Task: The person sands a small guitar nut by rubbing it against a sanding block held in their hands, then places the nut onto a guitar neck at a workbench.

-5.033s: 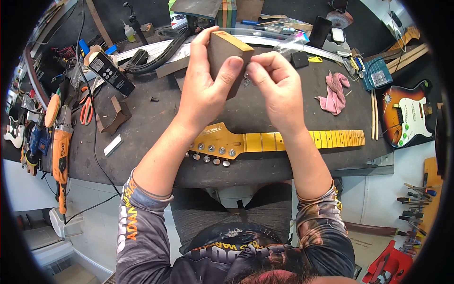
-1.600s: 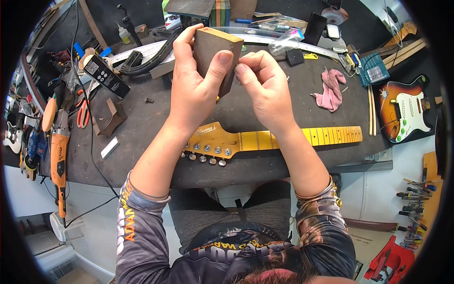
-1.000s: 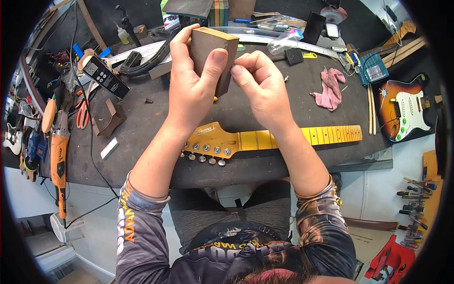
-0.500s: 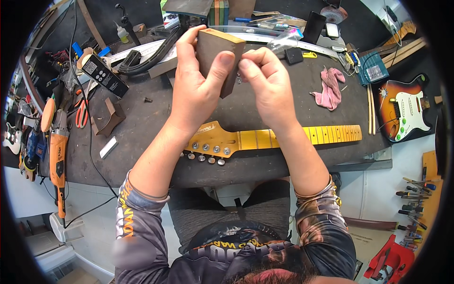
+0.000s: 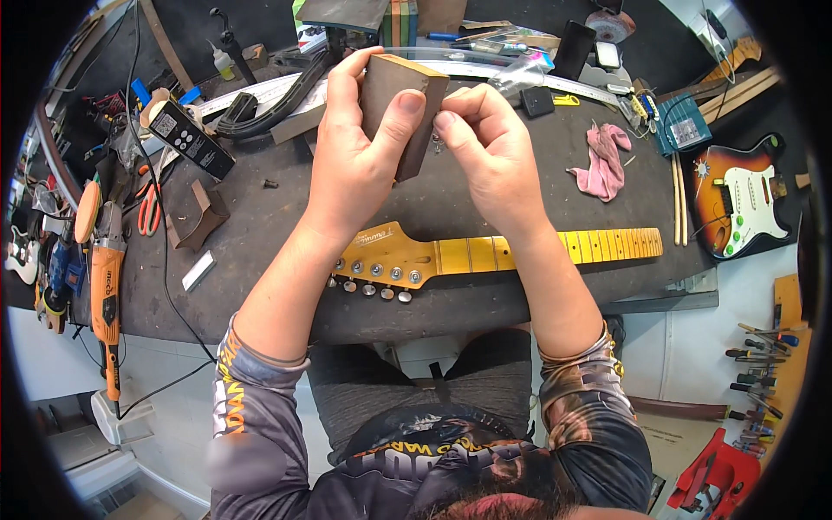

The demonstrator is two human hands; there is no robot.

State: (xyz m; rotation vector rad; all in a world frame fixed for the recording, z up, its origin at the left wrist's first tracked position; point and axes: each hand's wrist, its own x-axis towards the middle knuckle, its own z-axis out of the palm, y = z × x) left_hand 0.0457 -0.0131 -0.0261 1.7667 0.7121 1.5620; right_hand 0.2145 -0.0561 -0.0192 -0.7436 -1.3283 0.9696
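Observation:
My left hand [image 5: 362, 156] is closed round a sanding block [image 5: 390, 87], raised above the bench and tilted. Dark brown, sandpaper-like faces cover it, and a strip of pale wood shows along its top end. My left thumb presses its near face. My right hand [image 5: 496, 156] is closed in a pinch, its thumb and forefinger touching the block's right edge; anything between those fingertips is hidden. Beneath my forearms lies a guitar neck [image 5: 459, 256] with a yellow fretboard, its headstock [image 5: 381, 260] and tuners to the left. My right forearm covers part of the fretboard.
On the dark bench [image 5: 277, 221] to the left lie a bent brown sheet [image 5: 199, 217], a small white bar [image 5: 199, 270], red-handled pliers [image 5: 150, 211] and a black box [image 5: 192, 140]. A pink cloth [image 5: 601, 163] and a sunburst guitar body [image 5: 744, 201] are at right. An orange power tool [image 5: 107, 295] hangs at left.
The block has turned slightly in my left hand and its lower end has shifted a little left. My left thumb has slid slightly. My right fingers have barely moved.

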